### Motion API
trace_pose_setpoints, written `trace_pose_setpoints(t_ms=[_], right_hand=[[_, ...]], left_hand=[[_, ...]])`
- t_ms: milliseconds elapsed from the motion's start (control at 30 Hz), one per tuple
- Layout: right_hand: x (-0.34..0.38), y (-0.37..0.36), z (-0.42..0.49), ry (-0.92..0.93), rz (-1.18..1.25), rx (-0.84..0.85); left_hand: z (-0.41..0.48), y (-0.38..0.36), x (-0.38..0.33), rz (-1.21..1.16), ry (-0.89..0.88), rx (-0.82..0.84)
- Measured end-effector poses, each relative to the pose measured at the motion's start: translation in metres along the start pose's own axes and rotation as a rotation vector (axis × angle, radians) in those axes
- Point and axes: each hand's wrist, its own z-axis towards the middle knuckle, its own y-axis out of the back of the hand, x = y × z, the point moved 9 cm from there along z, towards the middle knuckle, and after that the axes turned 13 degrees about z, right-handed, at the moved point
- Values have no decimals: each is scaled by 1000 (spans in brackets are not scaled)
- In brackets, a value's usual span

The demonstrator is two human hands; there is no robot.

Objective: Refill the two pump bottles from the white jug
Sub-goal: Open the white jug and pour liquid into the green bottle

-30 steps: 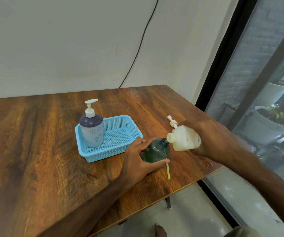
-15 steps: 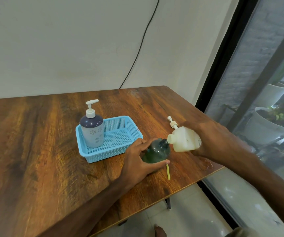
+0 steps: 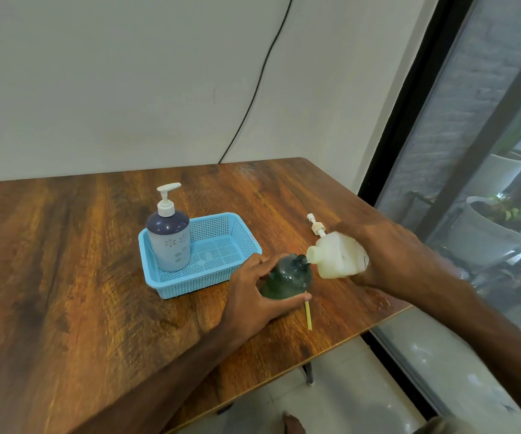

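My right hand (image 3: pixel 390 255) grips the white jug (image 3: pixel 337 258), tipped on its side with its spout at the open neck of a dark green bottle (image 3: pixel 287 277). My left hand (image 3: pixel 253 299) holds that green bottle upright on the wooden table (image 3: pixel 65 277), fingers curled round its body. The bottle's pump (image 3: pixel 315 227) lies on the table behind the jug, and its yellow tube (image 3: pixel 308 314) shows in front of the bottle. A second pump bottle (image 3: pixel 168 239), dark blue on top with a white pump, stands in the left end of a light blue basket (image 3: pixel 215 270).
The table's right edge and front corner are close to my hands, with tiled floor below. A glass door with a black frame stands to the right, white plant pots (image 3: pixel 484 236) behind it. A black cable (image 3: pixel 253 98) runs down the wall.
Hardly any movement: the jug stays tipped at the green bottle's neck and both hands keep their hold.
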Motion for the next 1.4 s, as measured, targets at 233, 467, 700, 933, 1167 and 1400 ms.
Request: trace_pose_setpoints(t_ms=[233, 467, 700, 933, 1167, 1400], right_hand=[[-1, 0, -1, 4, -2, -5], [-1, 0, 1, 12, -14, -8], [-1, -1, 2, 20, -16, -12], [-2, -1, 3, 16, -12, -11], [-2, -2, 2, 18, -18, 0], [-3, -2, 3, 17, -30, -5]], left_hand=[[0, 1, -2, -18, -5, -10], [0, 1, -3, -20, -12, -14], [1, 0, -3, -24, -13, -6], [0, -1, -1, -12, -9, -2], [0, 0, -2, -10, -9, -6], [0, 1, -4, -21, -16, -11]])
